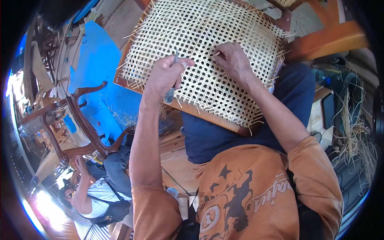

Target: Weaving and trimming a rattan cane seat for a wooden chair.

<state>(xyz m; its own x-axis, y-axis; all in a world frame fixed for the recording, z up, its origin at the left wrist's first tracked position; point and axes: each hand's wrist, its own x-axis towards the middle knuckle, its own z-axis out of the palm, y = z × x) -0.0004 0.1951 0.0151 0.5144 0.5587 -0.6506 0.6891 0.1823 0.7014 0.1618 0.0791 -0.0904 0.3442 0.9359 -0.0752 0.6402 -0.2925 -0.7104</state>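
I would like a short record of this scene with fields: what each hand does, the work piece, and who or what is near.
left hand: grips a thin metal tool, its tip at the weave
right hand: fingers pinch a cane strand on the weave
work piece: woven cane seat in a wooden frame, resting on the person's lap
loose material: cane strands on the right
nearby: carved wooden chair on the left, another person sitting below it
floor cover: blue sheet

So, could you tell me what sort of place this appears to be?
Probably a furniture workshop where chair seats are caned. A woven cane panel in a wooden frame lies under both hands, a carved wooden chair frame stands at left, and loose cane strands pile at right.
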